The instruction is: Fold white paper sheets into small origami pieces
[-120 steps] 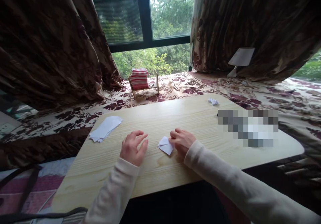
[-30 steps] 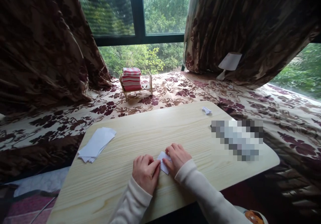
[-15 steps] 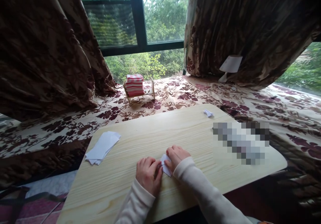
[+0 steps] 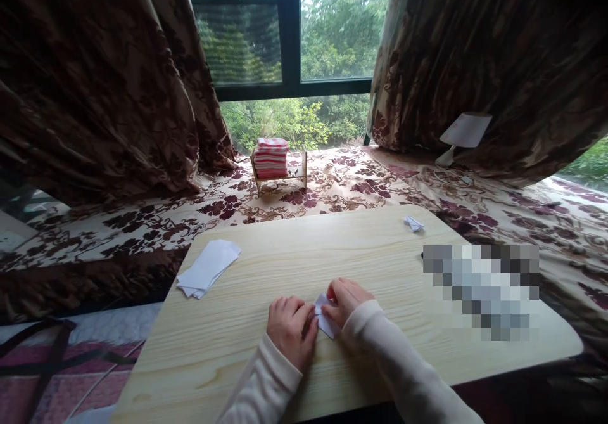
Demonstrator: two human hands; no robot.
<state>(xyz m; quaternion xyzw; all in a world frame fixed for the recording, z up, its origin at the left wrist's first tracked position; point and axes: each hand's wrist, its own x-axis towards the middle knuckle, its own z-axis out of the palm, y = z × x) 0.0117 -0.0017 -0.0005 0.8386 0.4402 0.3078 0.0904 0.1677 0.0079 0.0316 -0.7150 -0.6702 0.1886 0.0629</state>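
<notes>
A small white folded paper [image 4: 327, 322], crisp-edged and angular, lies flat on the pale wood-grain table [image 4: 294, 246] near its front edge. The left hand [image 4: 289, 330] curls its fingers down onto the paper's left side, and the right hand [image 4: 346, 300] presses bent fingertips on its upper right; how tightly either pinches is hard to tell, since the hands hide most of the sheet. A loose stack of white sheets [image 4: 208, 268] sits well apart at left, and a small folded piece [image 4: 413, 223] lies at the far right.
</notes>
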